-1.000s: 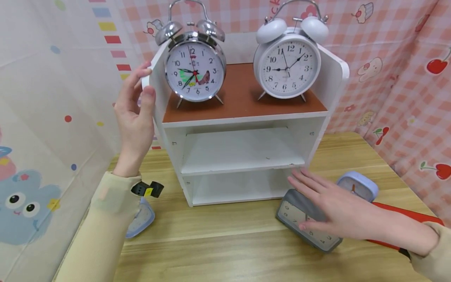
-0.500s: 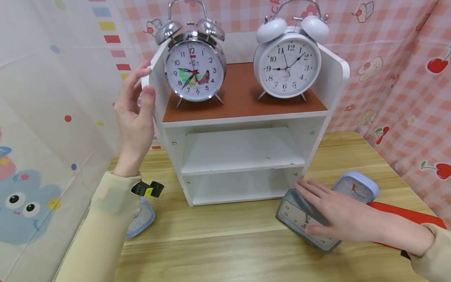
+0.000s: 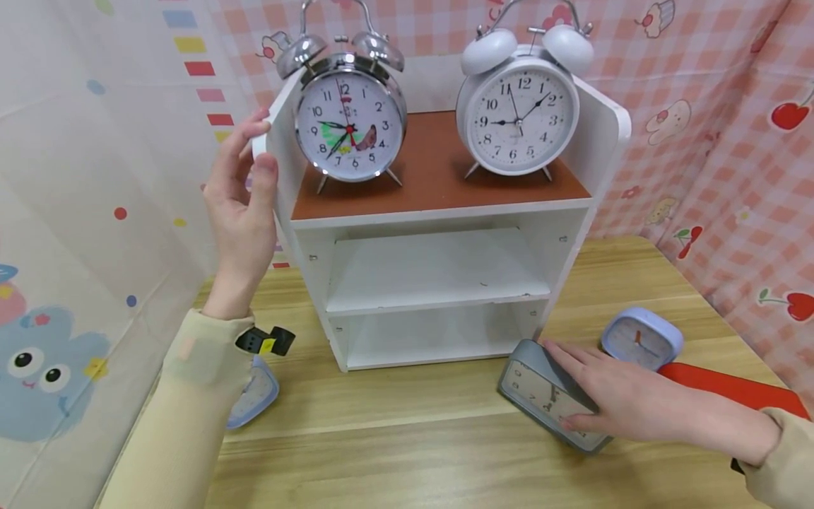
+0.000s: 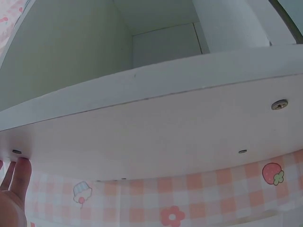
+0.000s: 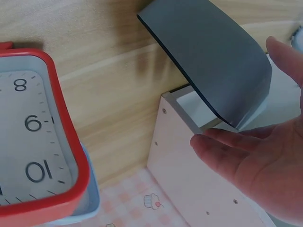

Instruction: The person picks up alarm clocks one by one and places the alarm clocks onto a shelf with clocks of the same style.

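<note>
In the head view my left hand (image 3: 238, 212) grips the upper front edge of the left side panel of a small white shelf unit (image 3: 439, 307), thumb and fingers on either side of the edge. My right hand (image 3: 626, 392) reaches over a grey desk clock (image 3: 540, 392) lying tilted on the table. Its fingers are straight behind the clock's top and its thumb is in front of the face. The right wrist view has the grey clock (image 5: 213, 61) between spread thumb and fingers. On the brown top board stand a silver twin-bell alarm clock (image 3: 350, 124) and a white one (image 3: 518, 120).
A small blue clock (image 3: 642, 339) and a red-framed clock (image 3: 731, 385) lie to the right on the wooden table (image 3: 381, 452). Another blue clock (image 3: 254, 396) is partly hidden behind my left sleeve. Checked cloth (image 3: 731, 177) hangs close behind and at the right.
My right hand has moved slightly right and down, lowering onto the grey clock, with its fingers closer together. The left hand keeps its hold on the panel, and the clocks stay put.
</note>
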### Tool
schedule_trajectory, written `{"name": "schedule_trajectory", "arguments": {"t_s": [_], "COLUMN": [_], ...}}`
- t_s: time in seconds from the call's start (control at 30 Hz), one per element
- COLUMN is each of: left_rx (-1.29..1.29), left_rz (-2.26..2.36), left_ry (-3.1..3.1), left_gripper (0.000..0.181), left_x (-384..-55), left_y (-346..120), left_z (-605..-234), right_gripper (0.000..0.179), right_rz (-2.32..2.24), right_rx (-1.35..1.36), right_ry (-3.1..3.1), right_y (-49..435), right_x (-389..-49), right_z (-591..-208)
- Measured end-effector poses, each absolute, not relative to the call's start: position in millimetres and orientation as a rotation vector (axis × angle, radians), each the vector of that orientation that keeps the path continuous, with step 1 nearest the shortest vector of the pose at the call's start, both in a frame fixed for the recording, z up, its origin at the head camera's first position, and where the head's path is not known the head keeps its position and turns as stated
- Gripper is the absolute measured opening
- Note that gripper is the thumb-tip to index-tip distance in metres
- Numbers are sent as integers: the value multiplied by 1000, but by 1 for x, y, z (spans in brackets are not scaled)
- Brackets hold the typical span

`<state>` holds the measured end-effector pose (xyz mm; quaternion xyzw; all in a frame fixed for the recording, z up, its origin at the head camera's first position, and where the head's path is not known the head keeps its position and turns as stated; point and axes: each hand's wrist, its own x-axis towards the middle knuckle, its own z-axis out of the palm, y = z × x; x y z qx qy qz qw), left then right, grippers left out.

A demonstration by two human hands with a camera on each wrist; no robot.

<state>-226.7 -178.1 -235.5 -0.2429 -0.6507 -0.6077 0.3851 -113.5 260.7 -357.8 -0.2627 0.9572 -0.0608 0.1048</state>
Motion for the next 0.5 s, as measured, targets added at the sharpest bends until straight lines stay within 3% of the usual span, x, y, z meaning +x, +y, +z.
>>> {"name": "schedule_trajectory", "arguments": {"t_s": [0.5], "left_rx": [-614], "left_rz": [-1535], "left_ry": [-1662], "left_gripper": [68], "left_x": [-227], "left_y": [-178], "left_z": [-236], "right_gripper": [105], "right_rz": [-196], "right_rx": [-747], "right_ry": [2868], "right_y": [263], "right_x": [-113], "right_z": [-374]}}
